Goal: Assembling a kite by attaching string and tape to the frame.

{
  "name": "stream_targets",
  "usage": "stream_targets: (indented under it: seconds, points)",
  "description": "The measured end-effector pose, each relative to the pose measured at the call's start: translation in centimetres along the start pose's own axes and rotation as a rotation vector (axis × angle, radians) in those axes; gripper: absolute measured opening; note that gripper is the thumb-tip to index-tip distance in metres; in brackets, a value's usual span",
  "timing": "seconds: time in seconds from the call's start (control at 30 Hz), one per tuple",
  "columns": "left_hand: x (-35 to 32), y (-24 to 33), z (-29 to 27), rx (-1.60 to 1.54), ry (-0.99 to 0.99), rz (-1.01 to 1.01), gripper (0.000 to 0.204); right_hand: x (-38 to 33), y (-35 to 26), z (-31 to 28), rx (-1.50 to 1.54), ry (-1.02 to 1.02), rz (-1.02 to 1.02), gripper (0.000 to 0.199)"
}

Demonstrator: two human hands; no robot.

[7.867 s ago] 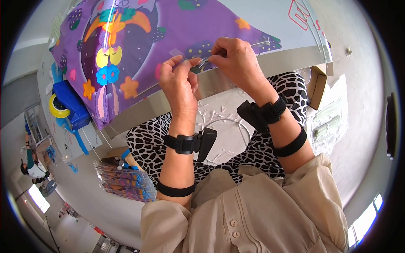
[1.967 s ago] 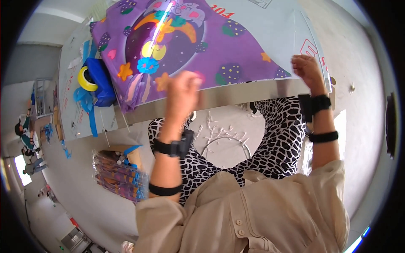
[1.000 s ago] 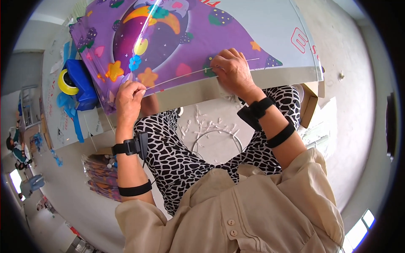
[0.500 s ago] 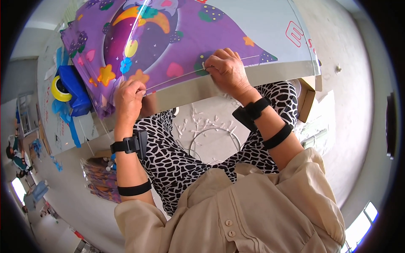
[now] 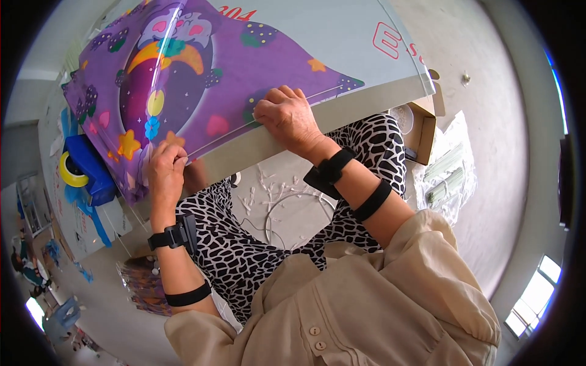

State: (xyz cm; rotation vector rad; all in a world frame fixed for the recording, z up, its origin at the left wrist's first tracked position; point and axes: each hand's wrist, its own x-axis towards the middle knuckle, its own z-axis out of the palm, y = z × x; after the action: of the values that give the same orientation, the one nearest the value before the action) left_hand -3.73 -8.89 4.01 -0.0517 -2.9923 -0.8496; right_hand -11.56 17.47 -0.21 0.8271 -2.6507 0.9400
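A purple kite sail (image 5: 235, 79) printed with stars, hearts and a moon lies over a pale board with a metallic front edge (image 5: 256, 146). A thin white rod (image 5: 210, 145) runs along the sail's near edge. My left hand (image 5: 165, 174) is closed at the sail's near left, its thumb and forefinger pinching the edge at the rod's left end. Farther right, my right hand (image 5: 290, 122) is closed with bent fingers over the same edge and rod; its fingertips are partly hidden. A clear strip or rod (image 5: 160, 73) lies up the middle of the sail.
At the left sits a blue tape dispenser (image 5: 97, 171) with a yellow roll (image 5: 72, 169). An open cardboard box (image 5: 421, 131) and a plastic bag of thin sticks (image 5: 448, 183) lie at the right. White scraps (image 5: 268, 189) and a ring (image 5: 299, 213) lie between my legs.
The whole view has shifted, so the board and both hands appear farther left. Both hands keep their holds at about the same places along the sail's edge.
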Motion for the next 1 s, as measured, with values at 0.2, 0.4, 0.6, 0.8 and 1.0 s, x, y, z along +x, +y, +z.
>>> stream_targets:
  seconds: [0.2,0.4,0.6,0.8,1.0]
  points:
    - [0.4,0.4,0.6,-0.02,-0.005,0.019,0.016,0.0,0.0,0.2,0.024,0.013,-0.007,0.004]
    - [0.4,0.4,0.9,-0.042,-0.025,-0.028,0.017,-0.1,0.1,-0.2,0.039,-0.001,0.003,0.006]
    - [0.3,0.1,0.6,-0.035,-0.008,0.034,0.016,0.0,0.1,0.4,0.051,0.002,-0.016,0.005]
    - [0.7,0.1,0.3,-0.032,0.0,0.058,0.015,0.1,0.4,-0.1,0.05,-0.004,-0.018,0.002]
    - [-0.2,-0.2,0.1,-0.047,0.097,0.015,0.016,0.5,-0.5,-0.2,0.108,-0.026,-0.059,0.002]
